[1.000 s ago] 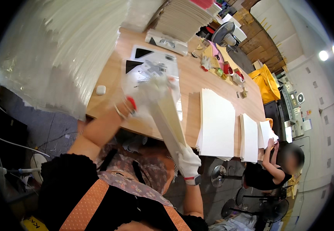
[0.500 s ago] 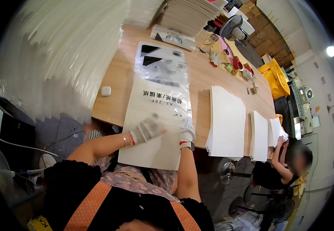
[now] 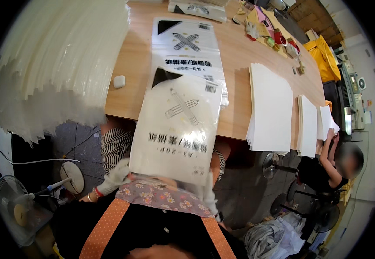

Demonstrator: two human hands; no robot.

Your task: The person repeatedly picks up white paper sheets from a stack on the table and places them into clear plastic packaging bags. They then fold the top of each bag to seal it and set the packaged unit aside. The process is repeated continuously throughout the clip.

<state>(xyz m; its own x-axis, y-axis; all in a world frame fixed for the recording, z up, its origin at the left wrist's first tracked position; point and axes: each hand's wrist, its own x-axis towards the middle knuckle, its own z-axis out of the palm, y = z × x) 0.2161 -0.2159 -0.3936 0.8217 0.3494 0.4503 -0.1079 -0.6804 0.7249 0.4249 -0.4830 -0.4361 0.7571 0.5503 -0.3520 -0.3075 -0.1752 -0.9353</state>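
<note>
A clear plastic packet of pale paper [image 3: 176, 121], printed with crossed pencils, overhangs the table's near edge and reaches my lap. My left hand [image 3: 119, 173], in a whitish glove, is closed at its near left corner. At the near right corner is my gloved right hand [image 3: 210, 194], also closed on the packet; its fingers are partly hidden and blurred. Under the packet's far end lie printed clear plastic bags [image 3: 187, 28] with the same pencil picture, flat on the table.
Tall, glossy piled plastic packets [image 3: 62, 56] rise at the left. A small white case [image 3: 119, 81] lies beside the bags. White paper stacks [image 3: 271, 110] stretch along the right, where a co-worker [image 3: 321, 172] handles sheets. Tape rolls [image 3: 278, 38] sit far right; a fan [image 3: 12, 194] stands lower left.
Both hands have moved back toward my body, drawing the packet nearer and off the bags beneath. More of those bags' print now shows. The view has shifted.
</note>
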